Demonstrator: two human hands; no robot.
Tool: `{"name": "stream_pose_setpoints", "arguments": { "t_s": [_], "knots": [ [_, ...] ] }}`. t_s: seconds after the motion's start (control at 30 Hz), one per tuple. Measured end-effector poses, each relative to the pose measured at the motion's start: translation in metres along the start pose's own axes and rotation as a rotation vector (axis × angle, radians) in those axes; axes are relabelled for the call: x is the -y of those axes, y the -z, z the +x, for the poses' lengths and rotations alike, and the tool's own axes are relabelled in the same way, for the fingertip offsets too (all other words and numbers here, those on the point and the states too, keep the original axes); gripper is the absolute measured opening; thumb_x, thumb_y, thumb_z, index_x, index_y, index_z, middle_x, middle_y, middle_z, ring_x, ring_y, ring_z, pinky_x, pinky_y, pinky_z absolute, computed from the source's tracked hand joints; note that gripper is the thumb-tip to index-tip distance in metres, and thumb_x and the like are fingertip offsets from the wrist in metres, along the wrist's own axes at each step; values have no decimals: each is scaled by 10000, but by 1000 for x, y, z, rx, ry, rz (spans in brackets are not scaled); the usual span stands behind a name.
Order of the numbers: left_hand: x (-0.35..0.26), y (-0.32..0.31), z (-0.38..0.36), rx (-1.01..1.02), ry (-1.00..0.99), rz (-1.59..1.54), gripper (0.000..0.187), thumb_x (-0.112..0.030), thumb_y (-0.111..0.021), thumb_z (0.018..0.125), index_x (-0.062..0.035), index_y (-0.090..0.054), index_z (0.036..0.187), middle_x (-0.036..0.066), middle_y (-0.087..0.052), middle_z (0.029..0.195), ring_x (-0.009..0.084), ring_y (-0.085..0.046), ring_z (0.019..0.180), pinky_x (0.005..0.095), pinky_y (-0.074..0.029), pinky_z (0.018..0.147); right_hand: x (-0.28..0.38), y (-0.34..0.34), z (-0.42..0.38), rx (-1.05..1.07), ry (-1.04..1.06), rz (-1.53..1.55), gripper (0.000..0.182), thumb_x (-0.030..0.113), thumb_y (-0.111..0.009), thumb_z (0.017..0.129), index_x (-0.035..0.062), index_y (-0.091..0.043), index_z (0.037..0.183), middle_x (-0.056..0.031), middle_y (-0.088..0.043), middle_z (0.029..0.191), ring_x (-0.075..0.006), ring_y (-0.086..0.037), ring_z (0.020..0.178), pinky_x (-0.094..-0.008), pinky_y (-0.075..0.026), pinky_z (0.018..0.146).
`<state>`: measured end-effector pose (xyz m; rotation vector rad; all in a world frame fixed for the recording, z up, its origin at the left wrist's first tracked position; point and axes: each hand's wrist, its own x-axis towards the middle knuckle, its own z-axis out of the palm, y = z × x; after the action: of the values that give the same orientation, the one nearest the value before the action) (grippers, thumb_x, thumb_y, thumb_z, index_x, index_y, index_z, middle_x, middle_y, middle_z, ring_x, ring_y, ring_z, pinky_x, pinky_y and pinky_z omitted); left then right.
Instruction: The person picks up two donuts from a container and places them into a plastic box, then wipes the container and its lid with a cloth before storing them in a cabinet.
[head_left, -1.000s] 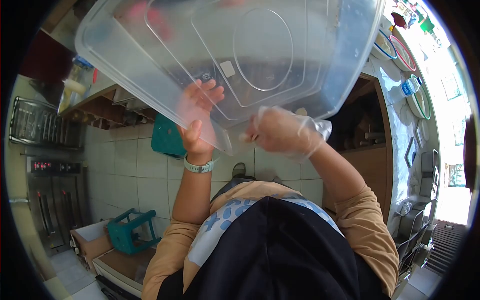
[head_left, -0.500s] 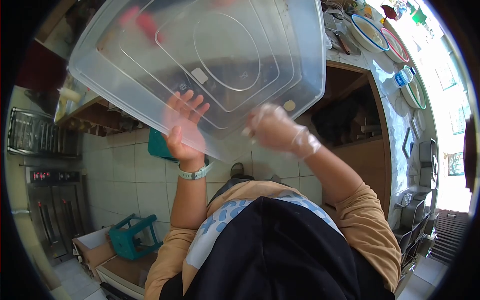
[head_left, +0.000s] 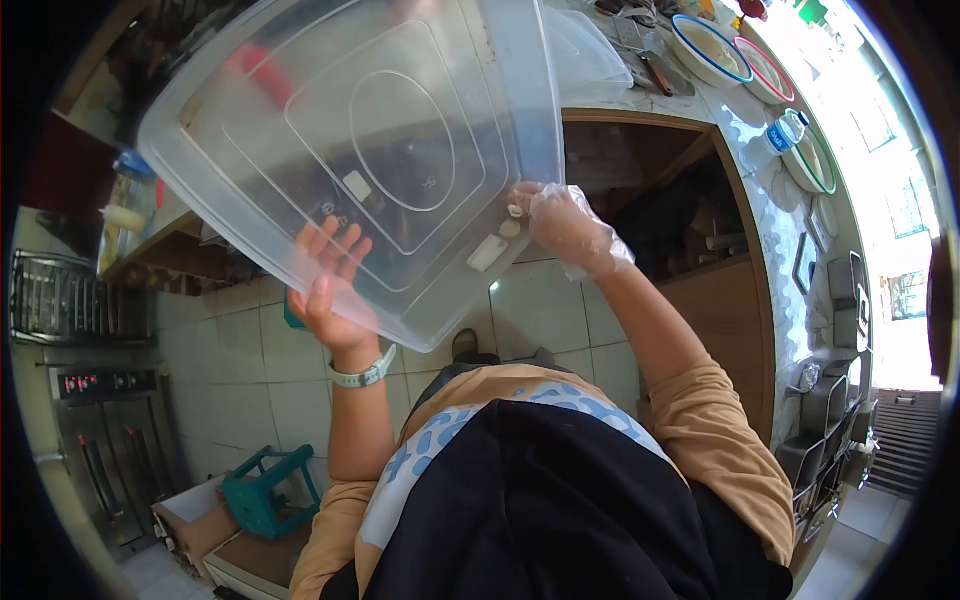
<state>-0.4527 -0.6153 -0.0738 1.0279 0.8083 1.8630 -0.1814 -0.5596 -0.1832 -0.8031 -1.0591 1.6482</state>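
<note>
A large translucent plastic bin (head_left: 400,150) is tilted up in front of me, its flat base with oval and squared ridges showing. My left hand (head_left: 335,290), with a pale watch at the wrist, supports its lower left edge; the spread fingers show through the plastic. My right hand (head_left: 568,228), in a clear plastic glove, is at the bin's right side, with its fingers curled at the wall near a small round pale piece (head_left: 510,228). Whether the fingers grip the wall is hard to make out. A white rectangular patch (head_left: 486,253) shows on the bin below them.
On the counter (head_left: 735,115) at the right are a blue-rimmed basin (head_left: 711,50), a red-rimmed one, a green-rimmed one and a water bottle (head_left: 782,136). A teal stool (head_left: 268,492) stands on the tiled floor at lower left, near an oven (head_left: 110,440). Open cabinet below the counter.
The bin has shifted left in view, together with my left hand. My right hand has moved up to the bin's right side, and a white rectangular patch now shows on the bin.
</note>
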Motion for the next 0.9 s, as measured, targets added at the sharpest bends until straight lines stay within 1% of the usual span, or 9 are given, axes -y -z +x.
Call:
{"name": "stream_pose_setpoints", "arguments": {
  "t_s": [0.03,0.1,0.33,0.43,0.6,0.7,0.8,0.87,0.9],
  "knots": [
    [3,-7,-3,2,2,-9,685,-305,-539,724,88,-398,1267,260,-515,1189,380,-567,1036,492,-508,845,20,-5,-2,-105,-112,-39,212,33,-503,772,22,-601,959,-78,-618,898,-225,-603,820,-326,-496,709],
    [7,-20,-2,-3,-91,205,690,-327,-525,731,86,-398,1269,250,-524,1189,384,-570,1035,494,-510,834,27,-65,-24,117,258,-1802,214,32,-515,768,29,-608,961,-102,-613,982,-240,-602,899,-334,-501,767],
    [-17,6,32,-4,99,86,715,-352,-540,753,94,-378,1288,245,-498,1238,384,-551,1078,476,-486,884,53,-79,-47,325,820,-1431,321,71,-606,745,26,-581,1062,-150,-592,1101,-293,-575,1040,-381,-476,907],
    [-41,-10,50,14,162,84,725,-307,-586,741,134,-374,1276,280,-513,1193,374,-597,997,440,-529,819,67,-32,-31,126,403,-1336,279,45,-597,773,31,-592,1052,-149,-625,1047,-303,-588,1018,-350,-493,888],
    [-49,-12,58,346,80,95,1011,-528,-637,741,12,-139,1435,278,-285,1419,387,-347,1299,483,-287,1074,95,-49,-36,88,842,-1427,287,2,-607,728,49,-597,1011,-129,-646,992,-304,-634,892,-384,-531,802],
    [-33,-5,29,508,218,-17,1528,-737,-767,357,-84,68,1457,259,-109,1489,383,-157,1381,496,-163,1114,84,-62,-32,-13,762,-1419,321,-24,-602,697,61,-584,1005,-111,-654,948,-293,-647,805,-395,-546,726],
    [15,-28,0,475,143,-67,1309,-543,-826,541,-89,-15,1463,284,-228,1443,393,-233,1355,503,-261,1075,59,-108,-24,-50,860,-1406,322,-5,-595,707,52,-570,1023,-122,-647,885,-299,-645,724,-377,-541,608],
    [29,-47,-6,-98,179,-17,978,-361,-735,723,-31,-147,1432,279,-360,1367,397,-388,1268,501,-376,1005,38,-140,-25,142,493,-1147,249,87,-583,772,75,-584,1021,-127,-639,827,-305,-634,698,-386,-523,596],
    [31,-40,-5,-99,179,-20,978,-361,-735,723,-31,-147,1432,279,-360,1367,397,-388,1268,501,-376,1005,11,-149,-24,81,491,-1140,208,109,-567,797,82,-593,1002,-122,-629,799,-307,-627,691,-389,-511,585]
  ]
}}
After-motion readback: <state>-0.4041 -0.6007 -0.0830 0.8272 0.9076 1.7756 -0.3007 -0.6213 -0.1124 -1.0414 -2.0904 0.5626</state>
